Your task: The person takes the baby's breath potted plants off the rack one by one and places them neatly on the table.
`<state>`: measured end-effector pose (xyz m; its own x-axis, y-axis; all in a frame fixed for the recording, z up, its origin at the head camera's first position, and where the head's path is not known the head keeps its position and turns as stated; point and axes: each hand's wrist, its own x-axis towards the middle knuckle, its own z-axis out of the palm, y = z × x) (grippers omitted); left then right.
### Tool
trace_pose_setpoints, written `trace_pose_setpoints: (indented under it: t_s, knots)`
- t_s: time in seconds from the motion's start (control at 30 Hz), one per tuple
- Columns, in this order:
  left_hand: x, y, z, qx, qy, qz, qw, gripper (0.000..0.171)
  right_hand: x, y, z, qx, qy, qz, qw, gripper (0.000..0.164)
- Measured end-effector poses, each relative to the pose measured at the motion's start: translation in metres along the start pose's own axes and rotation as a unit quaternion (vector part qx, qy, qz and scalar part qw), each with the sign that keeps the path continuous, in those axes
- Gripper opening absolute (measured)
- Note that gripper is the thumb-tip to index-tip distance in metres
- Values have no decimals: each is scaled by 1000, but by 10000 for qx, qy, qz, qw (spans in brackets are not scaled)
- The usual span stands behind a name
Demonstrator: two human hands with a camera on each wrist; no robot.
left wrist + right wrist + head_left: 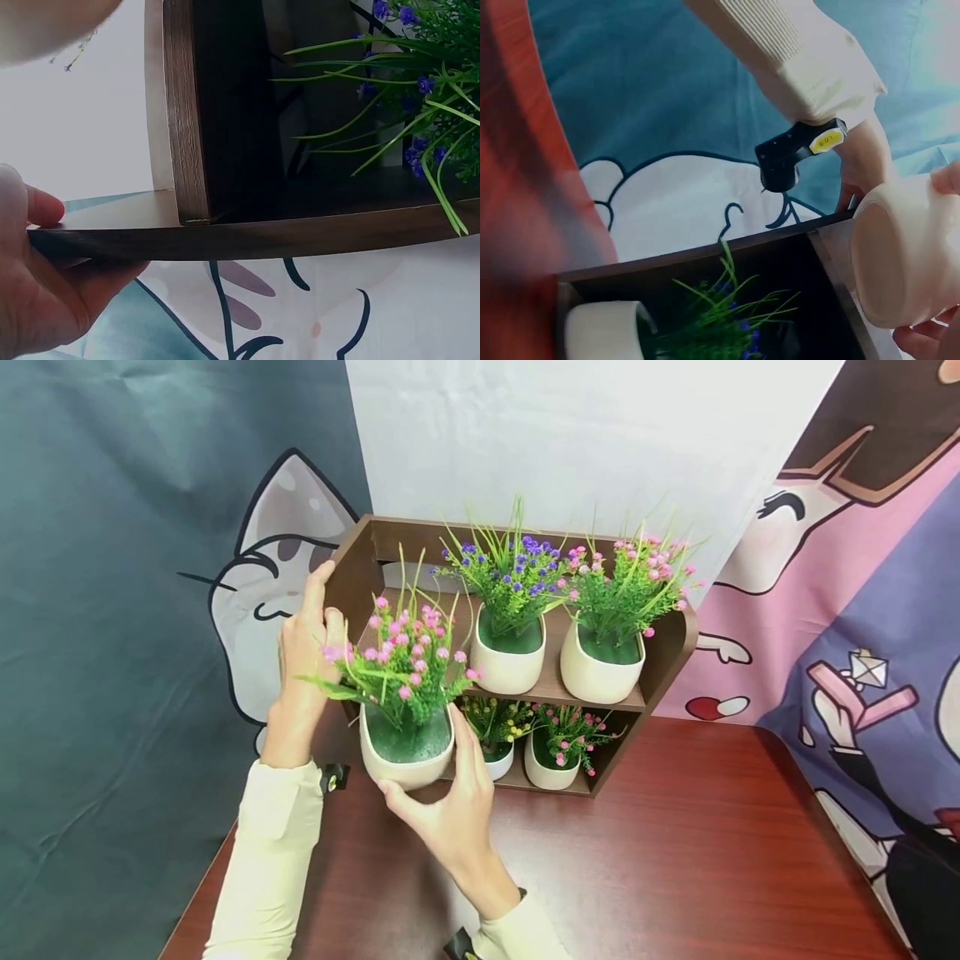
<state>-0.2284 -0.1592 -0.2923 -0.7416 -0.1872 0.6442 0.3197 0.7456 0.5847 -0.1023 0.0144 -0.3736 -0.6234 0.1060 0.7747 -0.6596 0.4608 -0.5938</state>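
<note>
My right hand [457, 814] holds a cream pot [408, 768] of artificial pink flowers [405, 652], thumb and fingers round its sides, in front of the shelf's left end. In the right wrist view the raised pot [907, 255] shows its underside. My left hand [303, 639] grips the left side panel of a brown two-tier shelf [667, 656]; the left wrist view shows this panel [300, 238] between the hand's thumb and fingers. On the upper tier stand a purple-flowered pot [507, 664] and a pink-flowered pot [602, 672].
On the lower tier are a yellow-flowered pot [500, 762] and a pink-flowered pot [551, 768]. A purple-flowered plant [735, 330] also shows inside the shelf. The reddish wooden table [675, 860] extends in front. Printed curtains [112, 610] hang around it.
</note>
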Motion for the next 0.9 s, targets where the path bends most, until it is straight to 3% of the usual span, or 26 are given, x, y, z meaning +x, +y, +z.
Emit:
trace_pose_setpoints:
  t_s: [0.13,0.5,0.73,0.9]
  knots:
    - [1,1,-2,12,16,42,10000,50,-21,9,-16,-72,-71,-7,9999,90]
    - [1,1,0,16,-43,116,9999,51,-83,51,-69,-280,-526,617,9963,92]
    - [0,0,-1,9,-44,117,9999,50,-122,87,-111,-826,-121,348,9959,93]
    - [0,1,-2,32,-65,97,9999,50,-136,109,-153,-1276,95,362,9911,92]
